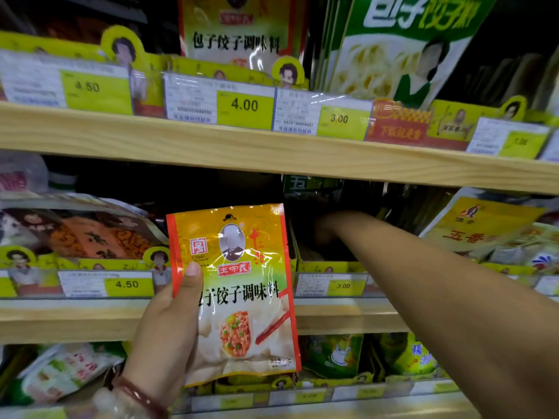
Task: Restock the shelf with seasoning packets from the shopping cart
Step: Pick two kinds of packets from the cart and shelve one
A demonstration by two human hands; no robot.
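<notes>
At the far left of the middle shelf, flat orange-and-brown seasoning pouches [87, 234] lie stacked behind a yellow price strip marked 4.50 [127, 284]. Just right of that, the left hand [163, 325] holds up a glossy orange, yellow and white plastic seasoning packet with a dumpling picture [239, 291]. The thumb [190, 279] presses on the packet's front near its left edge and the other fingers are hidden behind it, so the hold is a pinch along that side. A dark red bead bracelet [136, 394] circles the wrist. The packet stands upright, long axis vertical, printed face toward the camera, in front of the pale wooden shelf edge [332, 316] and not yet on any shelf.

Right of the packet, the right forearm [423, 267] stretches up and left into a dark gap on the middle shelf [320, 234]. The right hand itself is lost in shadow there, so I cannot tell whether it is open or holds anything.

The gap lies just up and to the right of the packet, and the right hand is already in it, while the left hand carries the stock. On the upper shelf, a matching packet [239, 31] stands above the 4.00 tag [245, 104]. That suggests the held packet may belong up there rather than in the gap, though this is only a judgement.
</notes>
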